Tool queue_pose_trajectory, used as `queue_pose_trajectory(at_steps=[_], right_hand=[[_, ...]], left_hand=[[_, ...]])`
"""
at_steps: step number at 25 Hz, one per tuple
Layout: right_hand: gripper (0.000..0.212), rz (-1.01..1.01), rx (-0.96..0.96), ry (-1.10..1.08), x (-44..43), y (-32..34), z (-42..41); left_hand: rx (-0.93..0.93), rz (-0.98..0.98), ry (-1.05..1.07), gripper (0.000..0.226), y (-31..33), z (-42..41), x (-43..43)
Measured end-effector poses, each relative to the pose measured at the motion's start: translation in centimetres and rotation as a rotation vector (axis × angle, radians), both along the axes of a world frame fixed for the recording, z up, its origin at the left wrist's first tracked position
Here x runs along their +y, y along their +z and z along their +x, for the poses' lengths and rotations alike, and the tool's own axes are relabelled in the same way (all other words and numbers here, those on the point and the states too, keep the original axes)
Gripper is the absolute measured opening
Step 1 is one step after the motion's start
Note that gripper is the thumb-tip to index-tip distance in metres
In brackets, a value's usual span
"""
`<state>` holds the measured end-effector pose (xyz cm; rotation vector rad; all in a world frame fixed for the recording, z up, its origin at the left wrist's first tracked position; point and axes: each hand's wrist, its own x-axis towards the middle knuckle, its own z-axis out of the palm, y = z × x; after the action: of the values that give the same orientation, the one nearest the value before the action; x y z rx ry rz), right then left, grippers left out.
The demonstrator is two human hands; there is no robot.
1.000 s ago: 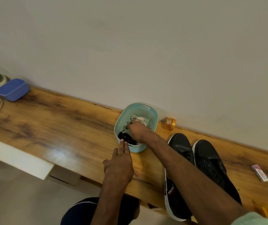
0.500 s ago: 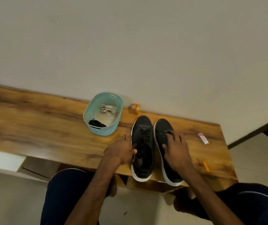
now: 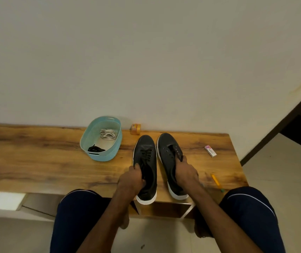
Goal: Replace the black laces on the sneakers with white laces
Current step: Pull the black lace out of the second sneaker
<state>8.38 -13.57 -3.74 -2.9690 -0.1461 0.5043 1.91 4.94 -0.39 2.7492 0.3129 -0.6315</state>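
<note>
Two hands that a second ago were at the basket now sit on the shoes. The right hand was down among the laces and the left lay flat on the wood beside it, and both have since crossed to the sneakers. I read that as one shoe stripped and its lace put away, with attention turning to the pair itself.

From the left, the wooden bench (image 3: 36, 157) is a glossy slab with dark, streaked grain. On it stands the basket (image 3: 105, 157), an oval tub of pale teal plastic with perforated walls and slot handles. Inside, a loose black lace (image 3: 95, 149) lies at the near end and the white laces (image 3: 107, 134) lie bundled at the far end, apart from each other. To the basket's right, against the wall, is a small orange tub (image 3: 135, 129).

Next comes the left sneaker (image 3: 145, 143), a matt black upper on a white rubber sole, toe to the wall, with its black laces (image 3: 146, 155) criss-crossed through the eyelets. The left hand (image 3: 132, 178) grips its outer side by the collar, fingers curled over the edge. Close beside it, the right sneaker (image 3: 168, 152) shows bare eyelets and an open throat. The right hand (image 3: 185, 172) holds it at the opening, fingers hooked over the tongue side.

Further right lie a small white eraser (image 3: 210, 151) and, nearer the front edge, a yellow pencil (image 3: 216, 181).

By my judgement the task is about a quarter through: one black lace is out, one is threaded, and no white lace is fitted.
</note>
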Motion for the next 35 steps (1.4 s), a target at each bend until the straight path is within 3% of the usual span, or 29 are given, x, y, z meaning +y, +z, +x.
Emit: queue_pose_trajectory(at_steps=[7, 10, 13, 16, 20, 24, 29, 32, 35], right_hand=[[0.072, -0.037, -0.001, -0.022, -0.1, 1.1, 1.3], [0.062, -0.001, -0.099, 0.0, -0.3, 2.4, 0.5], [0.046, 0.241, -0.288, 0.106, 0.3, 3.0, -1.1], [0.033, 0.532, -0.105, 0.123, 1.1, 2.8, -3.1], [0.024, 0.549, -0.005, 0.127, 2.4, 2.0, -3.8], [0.025, 0.52, -0.066, 0.154, 3.6, 1.5, -3.9], [0.042, 0.532, -0.107, 0.191, 4.2, 0.6, -4.0], [0.054, 0.538, -0.121, 0.247, 4.6, 0.0, -4.1], [0.039, 0.605, -0.1, 0.217, 4.7, -0.1, -3.6]], left_hand=[[0.034, -0.047, 0.047, 0.069, -0.2, -1.8, -1.0], [0.006, -0.1, 0.061, 0.072, -0.1, -2.0, -1.1], [-0.11, -0.109, 0.109, 0.043, 0.2, -1.2, -0.9], [-0.206, -0.082, 0.141, 0.021, 0.6, -1.0, -0.2], [-0.309, -0.11, 0.262, 0.017, 1.6, -1.1, 1.6], [-0.485, -0.337, 0.356, 0.015, 2.1, -1.0, 2.6], [-0.704, -0.635, 0.481, 0.01, 2.5, -0.4, 2.7], [-0.66, -0.769, 0.521, 0.015, 1.9, -0.2, 2.7], [-0.544, -0.708, 0.541, 0.021, 0.7, -0.1, 2.6]])
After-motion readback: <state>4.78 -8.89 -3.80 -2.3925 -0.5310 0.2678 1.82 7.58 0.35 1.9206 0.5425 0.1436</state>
